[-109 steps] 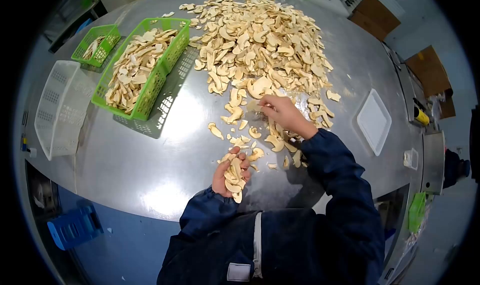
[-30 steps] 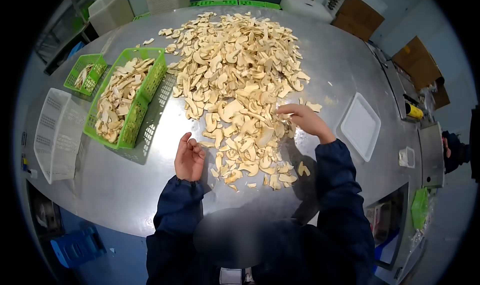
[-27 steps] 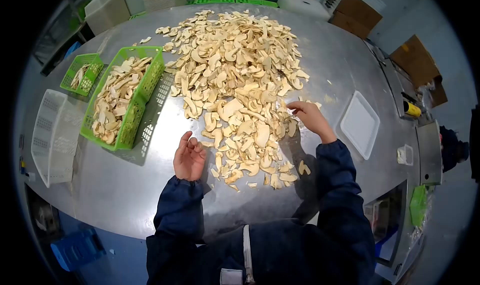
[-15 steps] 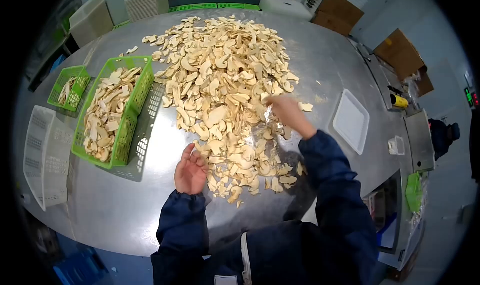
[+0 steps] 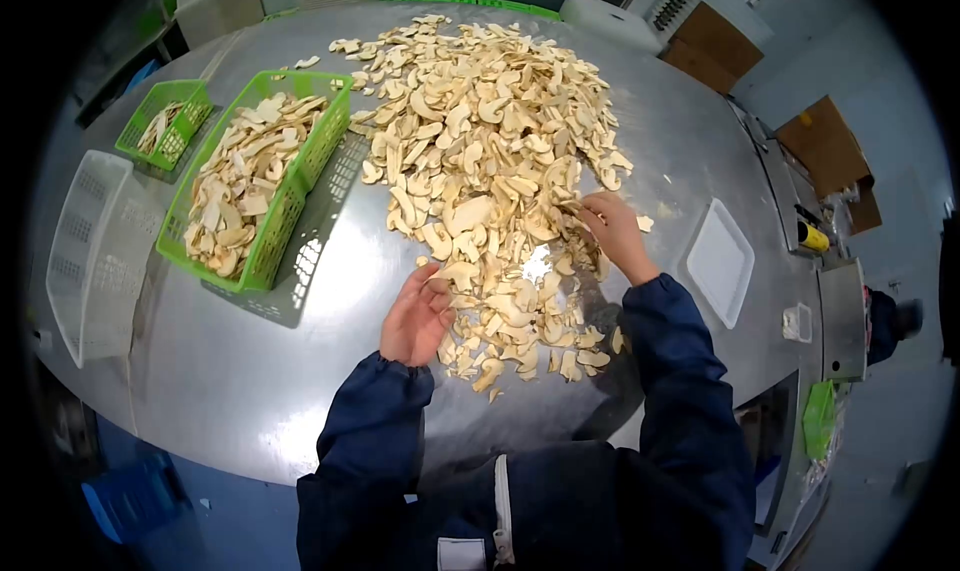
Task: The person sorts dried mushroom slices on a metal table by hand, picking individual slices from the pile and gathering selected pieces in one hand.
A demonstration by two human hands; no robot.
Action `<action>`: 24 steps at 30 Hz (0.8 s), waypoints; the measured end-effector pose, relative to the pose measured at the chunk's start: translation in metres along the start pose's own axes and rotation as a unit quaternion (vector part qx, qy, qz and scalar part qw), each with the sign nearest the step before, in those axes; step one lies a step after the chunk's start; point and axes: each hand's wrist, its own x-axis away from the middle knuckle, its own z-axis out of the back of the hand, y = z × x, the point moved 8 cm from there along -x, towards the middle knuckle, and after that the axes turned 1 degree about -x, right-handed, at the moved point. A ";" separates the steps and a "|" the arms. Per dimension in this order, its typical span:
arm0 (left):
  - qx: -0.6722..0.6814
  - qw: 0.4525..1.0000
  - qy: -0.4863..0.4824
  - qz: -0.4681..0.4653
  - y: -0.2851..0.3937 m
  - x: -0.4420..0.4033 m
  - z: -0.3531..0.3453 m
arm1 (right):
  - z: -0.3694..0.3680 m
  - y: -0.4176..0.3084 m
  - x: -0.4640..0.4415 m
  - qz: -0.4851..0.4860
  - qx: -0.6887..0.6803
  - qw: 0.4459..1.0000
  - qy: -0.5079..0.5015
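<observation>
A broad heap of sliced dried mushrooms point(image 5: 480, 121) covers the middle of the steel table, thinning out toward me. At the heap's right edge my right hand point(image 5: 618, 235) has its fingers closed around the tip of a mushroom slice, partly hidden among others. My left hand point(image 5: 417, 318) rests by the near left side of the heap, palm turned inward. Its fingers are loosely curled and apart, with a small slice point(image 5: 422, 261) just beyond the fingertips. Left of the heap, a long green basket point(image 5: 275, 233) holds many mushroom slices.
A small green basket point(image 5: 172, 151) with a few slices and a white perforated basket point(image 5: 120, 271) stand at the far left. To the right lies a shallow white tray point(image 5: 722, 263). Cardboard boxes point(image 5: 822, 146) and another person point(image 5: 885, 323) are beyond the table's right side.
The view has shifted, so the table's things appear farther right. My right hand has drawn slightly nearer to me along the heap's edge, its fingers now closed. My left hand stays about where it was.
</observation>
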 end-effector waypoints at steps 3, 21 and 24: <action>-0.057 0.995 -0.029 0.072 -0.011 0.003 -0.007 | -0.009 -0.073 0.004 -0.025 -0.175 0.980 -0.089; -0.026 0.996 0.079 -0.039 -0.008 0.006 -0.007 | -0.099 -0.154 0.046 -0.169 -0.363 0.869 -0.291; -0.007 0.993 0.093 -0.066 -0.006 0.007 -0.004 | -0.103 -0.160 0.047 -0.166 -0.359 0.872 -0.289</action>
